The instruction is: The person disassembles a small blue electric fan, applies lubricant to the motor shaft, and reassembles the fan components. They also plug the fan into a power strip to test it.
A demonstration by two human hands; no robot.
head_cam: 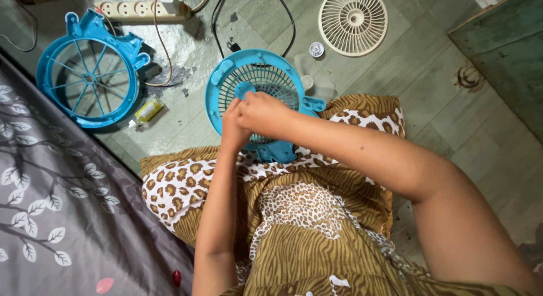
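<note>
A blue fan body [255, 75] with a round grille rests on my lap, tilted toward the floor. My left hand [233, 126] and my right hand [261, 110] meet over the middle of its grille, fingers pinched together on the hub area. What the fingertips grip is hidden by the hands. A black cord [218, 19] runs from the fan toward the top of the view.
A blue fan guard frame [87, 70] lies on the floor at the left. A cream front grille [353, 20], a small round cap [315, 49], a small yellow tube [148, 111] and a power strip [141, 10] lie around. A leaf-patterned mattress [51, 205] fills the lower left.
</note>
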